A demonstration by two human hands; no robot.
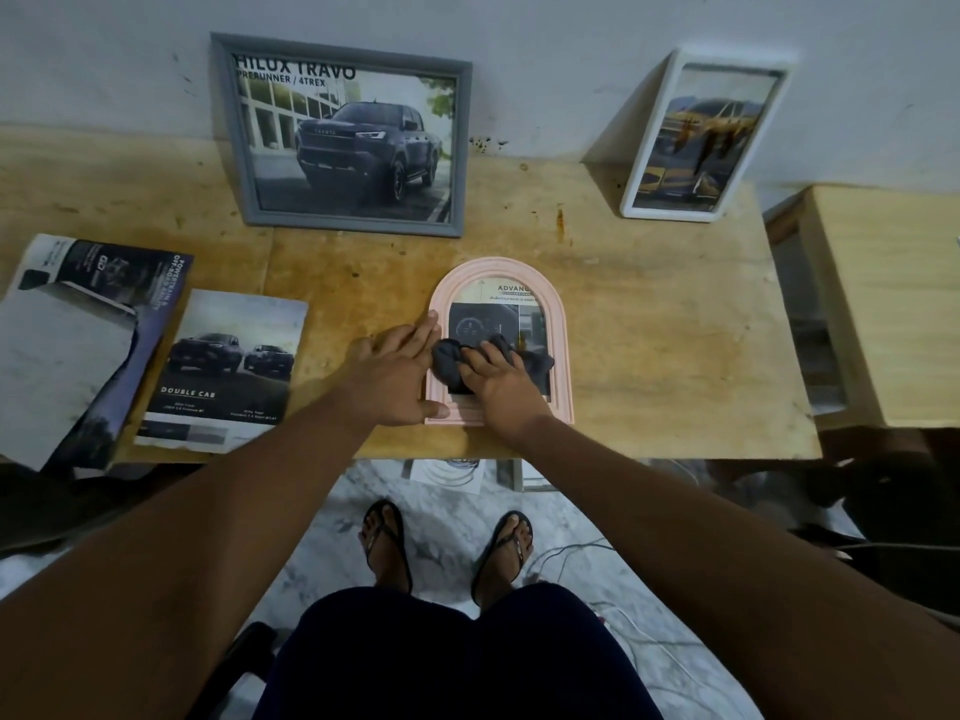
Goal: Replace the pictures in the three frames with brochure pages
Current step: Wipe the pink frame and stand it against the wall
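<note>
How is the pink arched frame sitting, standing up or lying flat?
Flat: the pink arched frame lies face up on the table, left hand resting on its edge, right hand holding a dark cloth against its front.

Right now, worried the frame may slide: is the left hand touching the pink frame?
Touching. The head view shows the left hand flat, its fingers and thumb overlapping the rim of the pink frame.

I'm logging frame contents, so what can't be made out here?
Head view only:
- Page in the pink frame, lower part: covered by the dark cloth and right hand.
- Picture in the white frame: blurred.
- The left brochure: cut off by the picture's left edge.
- Print on the double-cab page: too small.
</note>
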